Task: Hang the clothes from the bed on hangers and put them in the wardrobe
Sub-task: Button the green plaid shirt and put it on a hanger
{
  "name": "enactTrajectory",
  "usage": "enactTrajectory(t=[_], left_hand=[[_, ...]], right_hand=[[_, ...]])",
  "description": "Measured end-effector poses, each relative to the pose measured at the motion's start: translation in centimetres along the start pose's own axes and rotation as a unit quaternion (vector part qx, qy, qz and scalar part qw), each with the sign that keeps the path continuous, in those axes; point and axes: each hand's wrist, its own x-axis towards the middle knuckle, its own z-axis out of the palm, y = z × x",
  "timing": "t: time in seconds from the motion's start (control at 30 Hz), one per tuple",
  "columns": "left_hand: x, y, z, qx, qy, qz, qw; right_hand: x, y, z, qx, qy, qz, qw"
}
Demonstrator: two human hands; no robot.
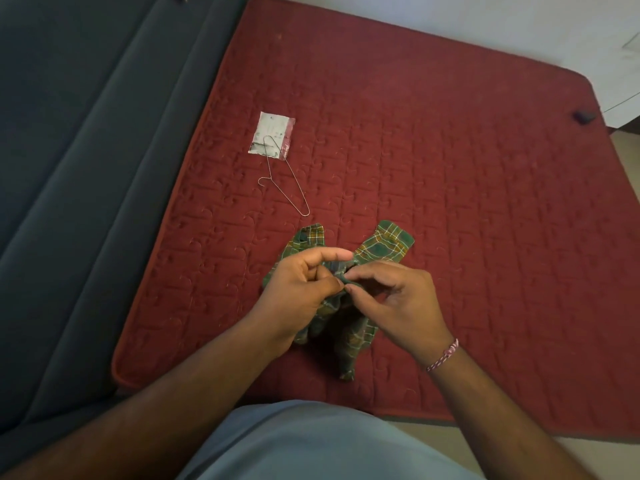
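Note:
A small green and yellow plaid shirt (384,245) is held just above the red quilted bed (450,202). My left hand (301,289) pinches its collar from the left. My right hand (394,296) pinches the same bunched collar from the right, fingertips almost touching the left ones. The shirt's two sleeves stick up beyond my hands and its body hangs down below them. A thin wire hanger (285,178) lies flat on the bed, beyond and left of the shirt, untouched.
A white and red label patch (272,133) sits on the mattress under the hanger's far end. A dark grey padded headboard (86,168) runs along the left. A small dark object (583,116) rests at the bed's far right corner. Pale floor shows at right.

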Motion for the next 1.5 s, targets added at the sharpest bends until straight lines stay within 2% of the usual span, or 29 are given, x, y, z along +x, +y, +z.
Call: enactTrajectory(t=[0.1,0.17,0.3,0.4,0.5,0.6,0.7,0.83,0.93,1.0,1.07,1.13,1.2,1.3,1.4,1.5], left_hand=[[0.0,0.4,-0.7,0.028,-0.067,0.048,0.996],[0.1,0.6,-1.4,0.084,-0.086,0.079,0.990],[0.6,0.5,-2.4,0.261,-0.034,0.193,0.945],[0.7,0.4,-2.6,0.300,-0.019,0.266,0.916],[1.0,0.7,-2.8,0.329,-0.034,0.297,0.896],[1.5,1.1,-3.0,0.355,-0.062,0.287,0.887],[1.2,1.2,-2.4,0.324,-0.030,0.286,0.901],[0.5,0.8,-1.6,0.245,0.055,0.302,0.920],[0.3,0.5,-1.6,0.221,0.073,0.313,0.921],[0.1,0.3,-1.8,0.222,0.061,0.331,0.915],[0.1,0.2,-2.3,0.256,0.008,0.346,0.903],[0.5,-0.1,-2.9,0.321,-0.023,0.371,0.871],[0.9,-0.3,-3.3,0.324,0.011,0.406,0.855],[1.1,-0.2,-3.2,0.272,0.085,0.419,0.862],[0.4,-0.2,-2.1,0.196,0.145,0.365,0.899],[0.0,0.1,-1.0,0.117,0.190,0.306,0.925]], right_hand=[[0.3,-0.2,0.2,-0.021,0.044,-0.001,0.999],[0.2,-0.4,0.5,-0.026,0.067,0.006,0.997],[-0.4,-1.4,1.4,-0.053,0.102,0.009,0.993],[-0.7,-2.3,2.3,-0.049,0.131,0.025,0.990],[-0.9,-2.5,2.7,-0.056,0.133,0.036,0.989],[-1.0,-2.2,2.3,-0.073,0.113,0.011,0.991],[-0.8,-1.7,1.9,-0.039,0.100,0.007,0.994],[-0.4,-1.7,2.2,0.086,0.096,0.106,0.986],[-0.1,-1.9,2.3,0.029,0.091,0.080,0.992],[0.1,-2.2,2.4,-0.014,0.108,0.069,0.992],[0.5,-2.5,2.8,0.066,0.142,0.153,0.976],[0.8,-2.9,2.9,0.165,0.158,0.225,0.947],[0.7,-3.2,2.7,0.174,0.128,0.199,0.956],[0.0,-3.5,2.2,0.127,0.075,0.114,0.982],[-0.7,-3.1,2.1,0.040,0.078,0.026,0.996],[-1.5,-2.6,3.0,-0.006,0.069,0.002,0.998]])
